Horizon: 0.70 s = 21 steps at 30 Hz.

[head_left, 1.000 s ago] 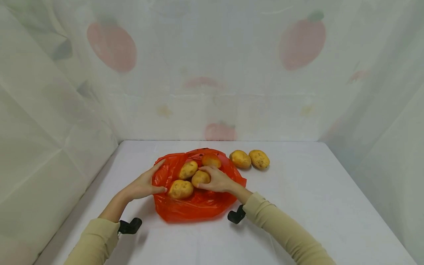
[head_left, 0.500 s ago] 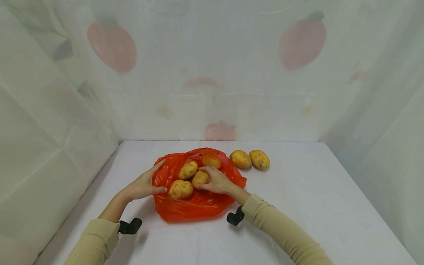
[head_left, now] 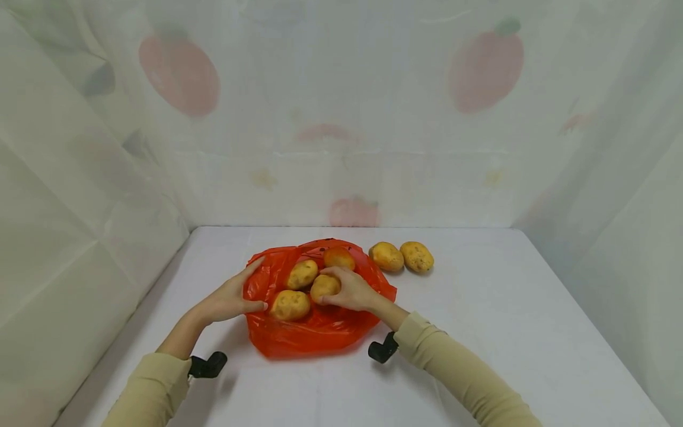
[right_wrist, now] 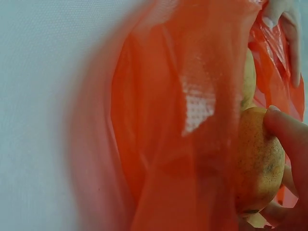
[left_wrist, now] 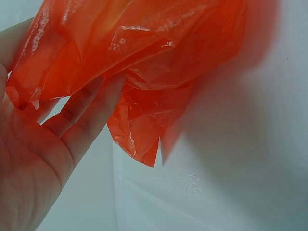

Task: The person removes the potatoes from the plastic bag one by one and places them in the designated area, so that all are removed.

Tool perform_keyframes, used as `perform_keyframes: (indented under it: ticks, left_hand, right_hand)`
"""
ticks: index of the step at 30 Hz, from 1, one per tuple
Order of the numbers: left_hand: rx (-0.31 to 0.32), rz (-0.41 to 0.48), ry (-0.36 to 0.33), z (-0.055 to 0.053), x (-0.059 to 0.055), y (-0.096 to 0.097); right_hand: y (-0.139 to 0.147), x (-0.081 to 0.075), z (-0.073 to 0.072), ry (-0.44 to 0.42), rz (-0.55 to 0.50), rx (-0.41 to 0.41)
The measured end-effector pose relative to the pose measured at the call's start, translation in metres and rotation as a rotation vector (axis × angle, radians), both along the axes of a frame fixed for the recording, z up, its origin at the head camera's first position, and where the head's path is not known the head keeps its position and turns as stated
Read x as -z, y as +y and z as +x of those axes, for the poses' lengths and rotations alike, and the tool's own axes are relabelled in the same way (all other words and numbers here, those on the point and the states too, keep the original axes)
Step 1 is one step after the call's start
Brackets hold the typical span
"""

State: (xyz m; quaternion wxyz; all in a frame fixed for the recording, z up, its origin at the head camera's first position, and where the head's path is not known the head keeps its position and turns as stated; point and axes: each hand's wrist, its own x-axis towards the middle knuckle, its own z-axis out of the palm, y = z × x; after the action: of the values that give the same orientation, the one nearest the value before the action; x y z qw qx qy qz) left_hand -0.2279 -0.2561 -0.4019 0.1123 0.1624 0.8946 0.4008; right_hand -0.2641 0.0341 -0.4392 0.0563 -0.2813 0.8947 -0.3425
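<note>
A red plastic bag (head_left: 325, 341) lies spread on the table with several potatoes in its mouth. My left hand (head_left: 229, 298) holds the bag's left side, thumb and fingers spread apart; in the left wrist view its fingers (left_wrist: 89, 115) run partly behind the film. My right hand (head_left: 352, 290) grips a round potato (head_left: 324, 289) inside the bag, thumb on the near side and fingers on the far side. Around it sit a potato at the upper left (head_left: 302, 274), one at the lower left (head_left: 290, 305) and one behind (head_left: 339, 258).
Two more potatoes, a left one (head_left: 386, 257) and a right one (head_left: 417, 257), lie on the white table (head_left: 480, 308) just beyond the bag's right side. White sheeting with faded fruit prints (head_left: 341, 118) hangs behind and on both sides.
Both hands stay nearly where they were. The gripped potato has turned or shifted very slightly in the right hand; the bag and the other potatoes look the same.
</note>
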Motion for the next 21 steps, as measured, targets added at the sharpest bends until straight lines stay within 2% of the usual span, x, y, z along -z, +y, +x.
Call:
perform_keyframes:
  ticks: [7,14,16,21]
  left_hand:
    - [-0.01,-0.022,-0.005,0.002,-0.003,0.002]
    - [-0.008,0.001,-0.018,0.013,-0.021,0.01]
    - [-0.008,-0.001,-0.017,0.012,-0.02,0.009]
    - [-0.009,-0.017,-0.002,0.004,-0.006,0.003]
  right_hand:
    - [0.008,-0.007,0.002,0.017,-0.017,-0.029]
    - [0.017,-0.019,0.001,0.055,-0.033,-0.057]
    - [0.02,-0.021,0.0,0.071,-0.03,-0.064]
    - [0.027,-0.028,-0.001,0.102,-0.049,-0.071]
